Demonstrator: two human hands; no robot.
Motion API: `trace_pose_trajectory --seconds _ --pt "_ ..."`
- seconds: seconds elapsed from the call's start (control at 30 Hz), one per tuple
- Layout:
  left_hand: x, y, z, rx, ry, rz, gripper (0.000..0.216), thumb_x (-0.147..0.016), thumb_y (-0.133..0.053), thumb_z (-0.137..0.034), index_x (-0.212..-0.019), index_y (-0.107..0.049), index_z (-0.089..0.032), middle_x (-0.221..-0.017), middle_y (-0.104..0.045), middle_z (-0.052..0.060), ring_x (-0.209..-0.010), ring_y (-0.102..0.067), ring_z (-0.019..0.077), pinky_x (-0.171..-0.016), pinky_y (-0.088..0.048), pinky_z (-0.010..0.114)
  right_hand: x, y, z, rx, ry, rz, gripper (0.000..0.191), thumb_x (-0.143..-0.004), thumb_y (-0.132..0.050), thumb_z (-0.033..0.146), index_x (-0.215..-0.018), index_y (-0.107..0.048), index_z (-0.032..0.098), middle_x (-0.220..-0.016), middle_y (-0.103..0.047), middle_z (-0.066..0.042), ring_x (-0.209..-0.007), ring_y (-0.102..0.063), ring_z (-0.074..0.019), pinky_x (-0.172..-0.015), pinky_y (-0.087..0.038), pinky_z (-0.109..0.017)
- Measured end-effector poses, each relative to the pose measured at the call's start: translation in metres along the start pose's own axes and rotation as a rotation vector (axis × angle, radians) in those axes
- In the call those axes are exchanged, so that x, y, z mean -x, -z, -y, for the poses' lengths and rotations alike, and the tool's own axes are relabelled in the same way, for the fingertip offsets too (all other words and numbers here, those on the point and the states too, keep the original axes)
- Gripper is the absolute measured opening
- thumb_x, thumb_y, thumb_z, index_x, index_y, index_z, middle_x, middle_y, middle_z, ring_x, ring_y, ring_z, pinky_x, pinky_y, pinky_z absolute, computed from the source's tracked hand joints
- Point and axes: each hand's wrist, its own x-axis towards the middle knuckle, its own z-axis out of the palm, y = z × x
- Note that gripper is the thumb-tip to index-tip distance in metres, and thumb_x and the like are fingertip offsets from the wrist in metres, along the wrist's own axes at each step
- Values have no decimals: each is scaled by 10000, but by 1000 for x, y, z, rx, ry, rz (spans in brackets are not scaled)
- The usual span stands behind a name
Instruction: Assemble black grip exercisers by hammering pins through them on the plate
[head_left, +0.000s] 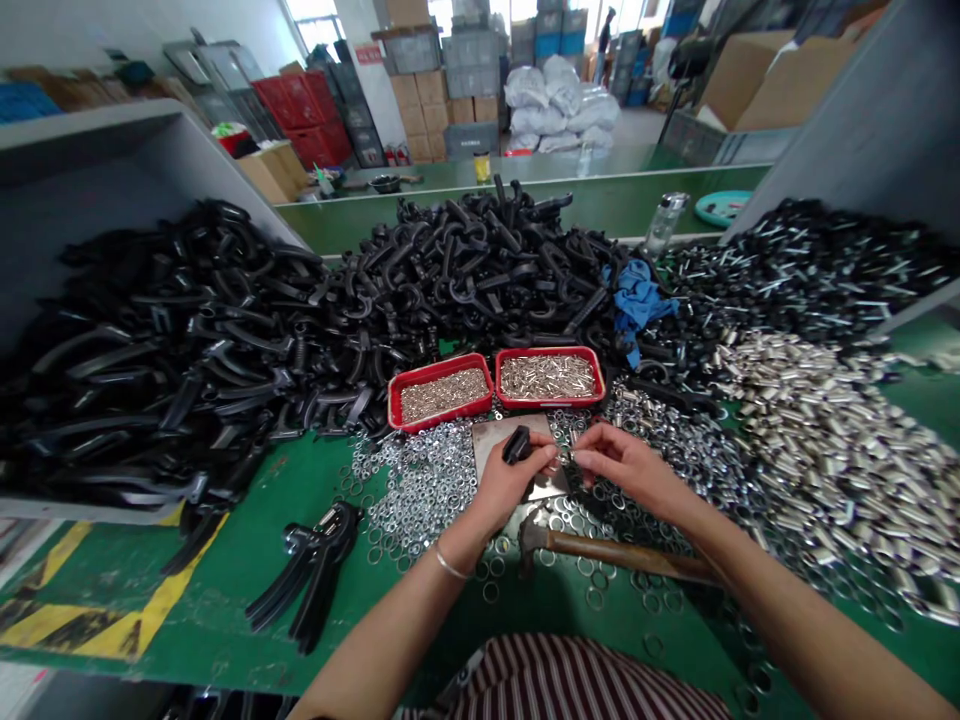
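Note:
My left hand (510,478) is closed around a small black part (516,445), above a flat metal plate (487,436). Close beside it, my right hand (628,466) has its thumb and forefinger pinched near the left fingertips. A tiny metal piece seems to be between the fingers, too small to name. Beneath both hands lies a hammer (622,552) with a wooden handle. Loose metal nuts (427,480) are heaped left of the plate, and thin metal rings (596,598) lie scattered around the hammer.
Two red trays of small metal pins (442,395) (551,376) stand behind the plate. Black curved handles (465,260) pile up behind and to the left. Silver sleeves (840,450) cover the right side. A handle assembly (315,565), blue cloth (637,300) and glass bottle (666,222) also lie around.

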Motion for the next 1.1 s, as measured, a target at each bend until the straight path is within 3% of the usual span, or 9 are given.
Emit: trace_pose_trajectory --seconds 0.2,0.37,0.47,0.53,0.63,0.73,0.83,1.0,1.1 --pt "15 15 -9 136 38 58 293 -776 -794 -386 -971 -711 -184 -802 -728 50 -739 -705 179 -773 -588 353 -25 -10 0 -210 -100 153 251 -847 -739 437 -925 -659 213 -823 -662 -7 -708 -602 -141 -704 -508 -313" --pt "11 24 -13 -77 -82 93 277 -811 -754 -419 -961 -726 -188 -748 -704 37 -686 -673 175 -710 -562 319 -38 -5 -10 -426 -263 316 254 -858 -737 402 -982 -685 186 -960 -709 -50 -864 -660 -156 -817 -555 -323" --pt "1 26 -10 -321 -223 51 234 -872 -674 -407 -975 -721 -202 -713 -662 23 -697 -650 187 -726 -539 327 -43 -4 -7 -350 -200 159 228 -828 -765 380 -935 -672 201 -922 -685 -18 -822 -651 -143 -822 -563 -331" --pt "-8 28 -8 -464 -343 19 197 -850 -684 -322 -1011 -701 -210 -894 -684 52 -897 -659 222 -884 -518 371 -47 -4 0 -198 -65 1 228 -815 -770 380 -936 -651 228 -901 -670 -1 -812 -648 -157 -825 -563 -358" --pt "-20 34 -4 -513 -388 79 412 -767 -720 -206 -1168 -632 -229 -1196 -625 83 -1165 -575 255 -1044 -440 408 -53 -4 12 41 113 -108 234 -848 -723 407 -998 -618 262 -918 -677 -6 -846 -664 -199 -845 -552 -409" --pt "-27 45 -1 -274 -195 154 397 -840 -629 -246 -1226 -537 -234 -1075 -644 66 -918 -643 194 -820 -532 341 -57 -7 16 100 147 -93 226 -888 -674 415 -1041 -588 272 -977 -686 -22 -860 -678 -211 -853 -551 -431" --pt "-30 54 2 -56 -94 127 399 -839 -610 -242 -1213 -471 -235 -900 -622 8 -646 -591 121 -585 -472 239 -57 -17 12 48 105 -66 226 -879 -687 408 -1022 -576 272 -982 -682 -29 -892 -679 -219 -854 -565 -435" --pt "-32 59 1 24 -142 52 359 -773 -590 -134 -1111 -500 -212 -898 -611 0 -682 -585 101 -601 -446 209 -57 -40 2 -51 91 -159 244 -886 -679 426 -1040 -570 271 -993 -694 -32 -874 -694 -209 -824 -594 -413" --pt "-32 58 5 -23 -167 -47 439 -778 -539 -95 -1195 -479 -215 -913 -633 8 -657 -567 99 -629 -459 226 -57 -52 0 -102 145 -204 240 -908 -655 423 -1054 -549 264 -1015 -697 -39 -881 -706 -209 -803 -608 -410"
